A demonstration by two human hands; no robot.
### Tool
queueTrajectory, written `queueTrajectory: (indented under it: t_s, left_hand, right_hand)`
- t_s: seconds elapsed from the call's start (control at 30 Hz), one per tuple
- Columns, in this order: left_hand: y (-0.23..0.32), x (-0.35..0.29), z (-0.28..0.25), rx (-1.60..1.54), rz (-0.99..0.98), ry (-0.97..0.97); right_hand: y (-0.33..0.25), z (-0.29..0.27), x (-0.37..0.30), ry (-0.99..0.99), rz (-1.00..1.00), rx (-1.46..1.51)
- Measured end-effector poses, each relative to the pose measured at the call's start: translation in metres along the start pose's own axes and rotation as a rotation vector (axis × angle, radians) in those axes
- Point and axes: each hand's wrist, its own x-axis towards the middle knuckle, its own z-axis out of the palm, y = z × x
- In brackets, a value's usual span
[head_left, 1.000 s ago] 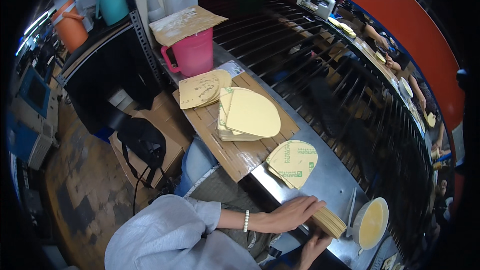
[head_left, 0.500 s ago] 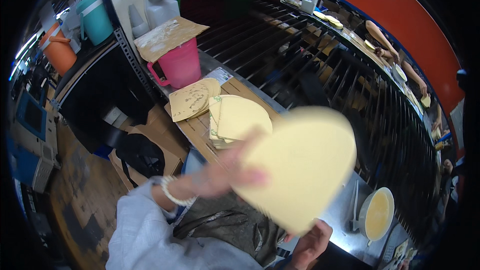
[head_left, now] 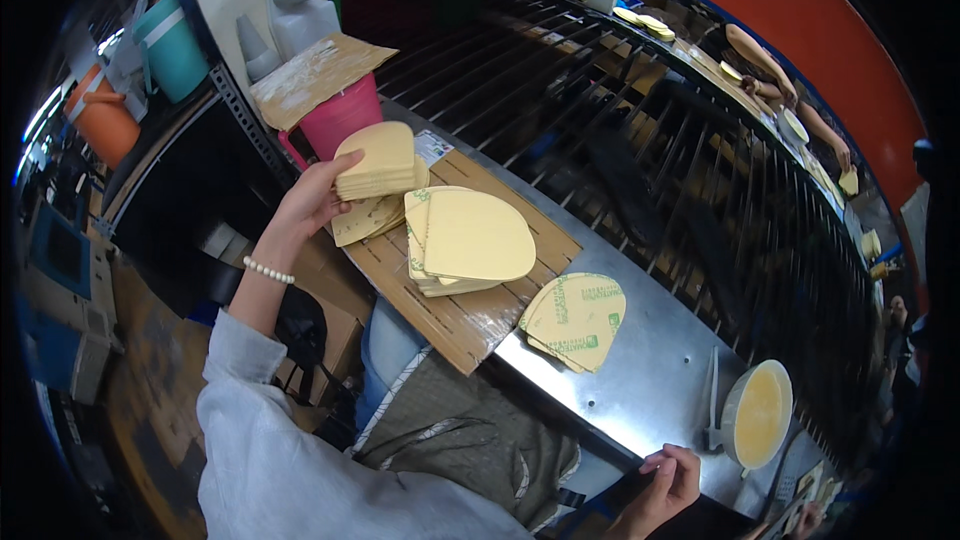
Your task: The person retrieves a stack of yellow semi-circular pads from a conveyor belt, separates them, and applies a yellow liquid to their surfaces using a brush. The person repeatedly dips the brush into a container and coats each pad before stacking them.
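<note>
My left hand [head_left: 318, 190] grips a thick stack of cream, round-ended sheets [head_left: 378, 158] by its left edge. The stack is at the far left pile of similar, brown-blotched sheets [head_left: 362, 223], partly covering it; whether its weight rests there I cannot tell. Just right of it, on the cardboard [head_left: 470, 340], lies a second cream stack [head_left: 480, 240], its lower sheets fanned out and showing green print. A small fanned pile with green print [head_left: 580, 320] lies on the metal bench. Near the bench's front edge, my right hand [head_left: 668, 485] is empty, fingers loosely curled and somewhat apart.
A white bowl of yellowish paste [head_left: 757, 415] stands at the right of the metal bench [head_left: 640, 390]. Behind the bench runs a dark slatted rack [head_left: 640, 140]. A pink jug [head_left: 345, 115] under a board stands back left. Other people's arms [head_left: 765, 65] show beyond the rack.
The cream sheets, held up close between both hands before, are now at the far left pile in my left hand. My right hand has let go. The small printed pile has come into sight.
</note>
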Motion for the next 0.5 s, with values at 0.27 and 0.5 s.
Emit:
queueTrajectory:
  t_s: [0.27, 0.5]
  left_hand:
    - [-0.021, 0.008, -0.020, 0.371, 0.111, -0.012]
    - [-0.035, 0.021, -0.035, 0.067, 0.067, -0.063]
  right_hand:
    - [-0.032, 0.019, -0.001, -0.014, -0.009, 0.015]
    - [-0.047, 0.011, 0.002, 0.037, 0.051, 0.028]
